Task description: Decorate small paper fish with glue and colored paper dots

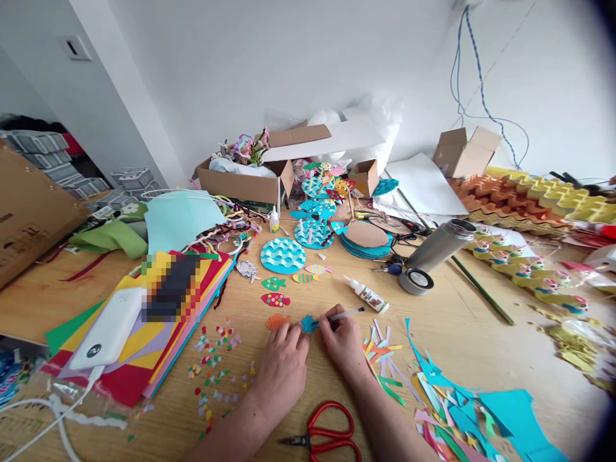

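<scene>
A small blue paper fish [308, 323] lies on the wooden table between my hands. My left hand [285, 360] is closed at its right edge, with bent fingers holding it down. In my right hand [342, 337] is a slim pen [349, 313], its tip at the blue fish. An orange paper fish [277, 321] rests just beyond my left fingers. Farther up lie a red dotted fish [276, 299], a green fish [274, 283] and striped fish [305, 278]. Red-handled scissors [332, 434] lie between my forearms.
A glue bottle [368, 295] lies beyond my right hand, near a steel flask [440, 244]. Paper scraps [452, 398] spread to the right and confetti bits [216, 372] to the left. A power bank [108, 330] sits on coloured sheets. A wavy blue disc [282, 256] lies farther back.
</scene>
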Demonstrator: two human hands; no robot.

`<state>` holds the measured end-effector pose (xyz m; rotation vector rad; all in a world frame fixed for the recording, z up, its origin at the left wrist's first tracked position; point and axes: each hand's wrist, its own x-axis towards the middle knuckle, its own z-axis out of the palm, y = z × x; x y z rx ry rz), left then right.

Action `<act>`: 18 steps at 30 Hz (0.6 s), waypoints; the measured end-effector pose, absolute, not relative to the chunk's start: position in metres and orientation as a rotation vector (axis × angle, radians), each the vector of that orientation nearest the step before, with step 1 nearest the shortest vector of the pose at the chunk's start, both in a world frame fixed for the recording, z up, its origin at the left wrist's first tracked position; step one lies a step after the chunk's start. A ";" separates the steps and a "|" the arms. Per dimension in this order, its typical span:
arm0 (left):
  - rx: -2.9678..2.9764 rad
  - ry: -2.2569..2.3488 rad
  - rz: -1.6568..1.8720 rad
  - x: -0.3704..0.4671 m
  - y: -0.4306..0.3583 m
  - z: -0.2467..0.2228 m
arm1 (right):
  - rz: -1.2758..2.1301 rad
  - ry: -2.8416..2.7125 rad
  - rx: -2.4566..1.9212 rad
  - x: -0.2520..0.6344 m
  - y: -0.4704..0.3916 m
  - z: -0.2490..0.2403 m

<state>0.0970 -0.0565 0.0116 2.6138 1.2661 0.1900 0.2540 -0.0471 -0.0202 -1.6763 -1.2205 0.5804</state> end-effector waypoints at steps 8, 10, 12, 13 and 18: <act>2.613 1.268 0.191 0.097 -0.056 0.011 | 0.604 -1.196 -1.621 0.253 -0.047 -0.018; 2.611 1.272 0.198 0.098 -0.056 0.010 | 0.632 -1.192 -1.590 0.253 -0.047 -0.017; 2.603 1.278 0.215 0.098 -0.057 0.010 | 0.633 -1.196 -1.557 0.253 -0.048 -0.017; 2.599 1.281 0.225 0.099 -0.057 0.010 | 0.628 -1.198 -1.541 0.253 -0.048 -0.018; 2.564 1.299 0.273 0.098 -0.057 0.008 | 0.651 -1.151 -1.489 0.255 -0.049 -0.021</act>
